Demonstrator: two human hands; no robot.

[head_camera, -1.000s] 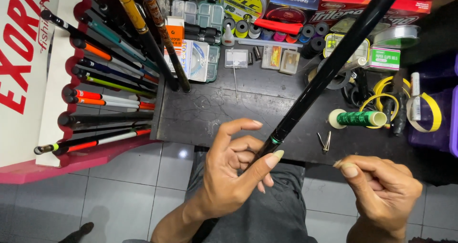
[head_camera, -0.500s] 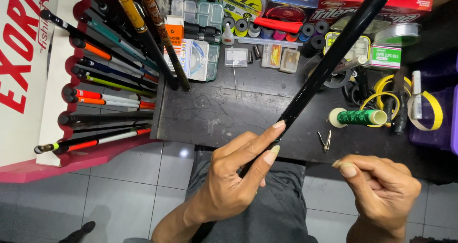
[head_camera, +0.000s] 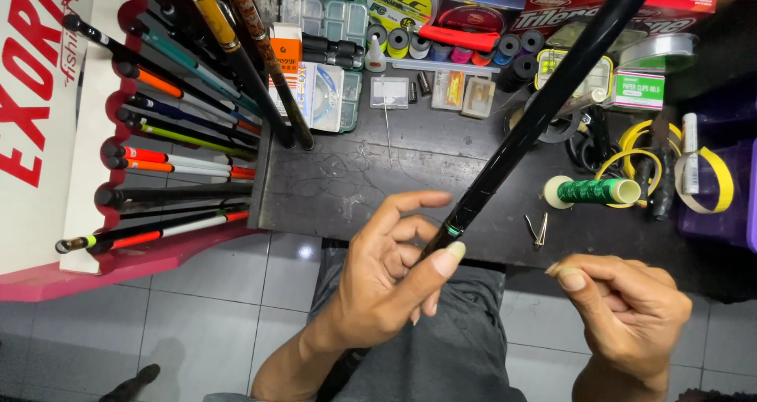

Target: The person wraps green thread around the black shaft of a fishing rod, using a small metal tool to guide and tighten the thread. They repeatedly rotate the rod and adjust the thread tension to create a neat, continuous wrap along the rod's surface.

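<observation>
- The left hand (head_camera: pixel 390 280) holds a long black fishing rod (head_camera: pixel 536 122) near a thin green ring (head_camera: pixel 453 230) on its shaft. The thumb and the curled lower fingers close around the rod, while the index finger stretches out free above it.
- The rod runs slanted from the person's lap up to the top right, above the dark worktable (head_camera: pixel 347 189). It seems to be held like this so the ringed part stays close before the eyes.
- The right hand (head_camera: pixel 623 315) is beside the table edge, well apart from the rod. Its thumb and index finger are pressed together, maybe on a very fine thread, but the view is too poor to be sure.
- A green thread spool (head_camera: pixel 595 192) lies on the table to the right of the rod, and a small metal clip (head_camera: pixel 538 232) lies just beside the rod, both easy to reach.
- At the back of the table there are small clear boxes (head_camera: pixel 390 94) and line spools (head_camera: pixel 402 3).
- On the left, a red and white rack (head_camera: pixel 87 173) keeps many rods (head_camera: pixel 181 165) in order.
</observation>
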